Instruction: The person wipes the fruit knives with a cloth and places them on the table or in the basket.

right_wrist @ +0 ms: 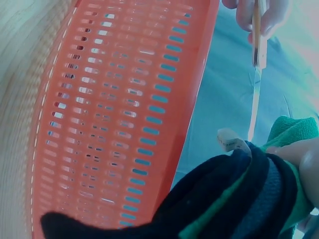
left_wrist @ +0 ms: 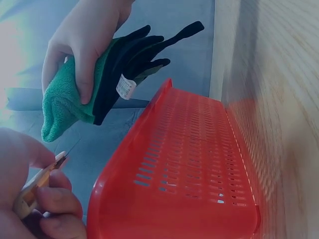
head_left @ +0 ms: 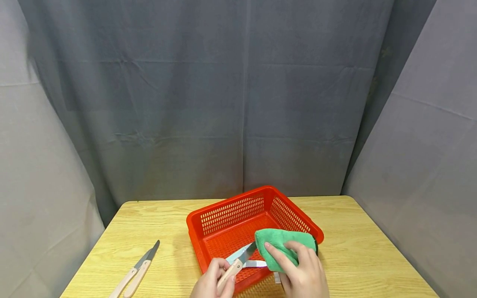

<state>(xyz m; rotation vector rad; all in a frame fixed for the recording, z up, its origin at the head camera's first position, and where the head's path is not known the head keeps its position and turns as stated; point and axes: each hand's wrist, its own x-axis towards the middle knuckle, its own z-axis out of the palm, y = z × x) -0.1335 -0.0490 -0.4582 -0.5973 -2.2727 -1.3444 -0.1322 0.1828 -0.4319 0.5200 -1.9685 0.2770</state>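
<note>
My left hand (head_left: pixel 215 280) grips a folding knife by its pale beige handle (head_left: pixel 229 275), with the steel blade (head_left: pixel 247 252) tilted up to the right over a red basket (head_left: pixel 195 240). A folded green towel (head_left: pixel 272 238) is in my right hand (head_left: pixel 307 271), pinched between thumb and fingers. The blade's tip meets the towel's left edge and is hidden there. Dark edging and a white label (left_wrist: pixel 126 87) show on the towel in the left wrist view. In the right wrist view the blade (right_wrist: pixel 255 102) runs from the handle down to the towel.
Shiny blade-like pieces (head_left: pixel 255 263) lie in the basket beneath the held knife, partly covered. Two more beige-handled knives (head_left: pixel 136 278) lie close together on the wooden table (head_left: pixel 171 223) at the left. Grey curtains (head_left: pixel 186 103) enclose the table's back and sides.
</note>
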